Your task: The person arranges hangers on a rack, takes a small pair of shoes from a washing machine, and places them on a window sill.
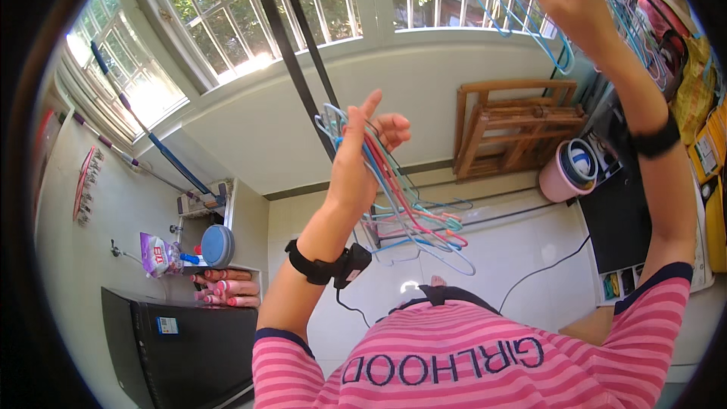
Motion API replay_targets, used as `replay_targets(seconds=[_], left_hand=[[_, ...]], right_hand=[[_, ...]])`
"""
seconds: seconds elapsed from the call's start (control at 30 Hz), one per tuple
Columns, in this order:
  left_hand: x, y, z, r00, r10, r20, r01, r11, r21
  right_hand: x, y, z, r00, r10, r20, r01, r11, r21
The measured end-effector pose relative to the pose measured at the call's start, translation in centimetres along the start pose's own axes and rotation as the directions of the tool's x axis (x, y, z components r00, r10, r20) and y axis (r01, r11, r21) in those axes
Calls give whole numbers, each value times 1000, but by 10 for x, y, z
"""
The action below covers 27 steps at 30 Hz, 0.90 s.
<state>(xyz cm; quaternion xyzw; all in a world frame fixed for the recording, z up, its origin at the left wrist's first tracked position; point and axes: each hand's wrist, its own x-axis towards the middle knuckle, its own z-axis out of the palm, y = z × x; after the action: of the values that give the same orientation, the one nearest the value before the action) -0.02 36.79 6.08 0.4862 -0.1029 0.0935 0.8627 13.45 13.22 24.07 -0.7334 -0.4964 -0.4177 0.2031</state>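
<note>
My left hand (pixel 360 153) is around the upper part of a bundle of coloured wire hangers (pixel 392 182), with its fingers partly spread. The hooks stand up beside my thumb, and the blue, red, green and grey hangers trail down towards my waist. Raised at the upper right, my right hand (pixel 568 3) is beside light blue wire hangers (pixel 511 5) in front of the window. Its fingertips meet the top edge of the picture, so whether they grip a hanger cannot be told.
A black metal rack post (pixel 289 51) rises on my left. Folded wooden frames (pixel 517 130) lean on the wall near a pink bucket (pixel 554 182). More hangers (pixel 630 28) hang at the right. A black appliance (pixel 193 346) stands lower left; a cable (pixel 534 267) crosses the floor.
</note>
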Motion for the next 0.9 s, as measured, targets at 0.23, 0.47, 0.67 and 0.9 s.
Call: replay_targets(seconds=[0.23,0.47,0.67,0.9], left_hand=[[13,20,2,981,-68,180,107,970,-220],[34,33,23,929,-29,369,203,873,-443],[75,21,12,941,-40,336,259,722,-642],[113,-20,-32,983,-117,138,181,670,-720]], right_hand=[[-164,-47,54,648,214,731,-635,682,363],[-199,-112,94,740,-184,647,-524,445,726],[-212,-136,110,716,-223,662,-692,-93,716],[-191,-128,105,590,-303,748,-757,-530,382]])
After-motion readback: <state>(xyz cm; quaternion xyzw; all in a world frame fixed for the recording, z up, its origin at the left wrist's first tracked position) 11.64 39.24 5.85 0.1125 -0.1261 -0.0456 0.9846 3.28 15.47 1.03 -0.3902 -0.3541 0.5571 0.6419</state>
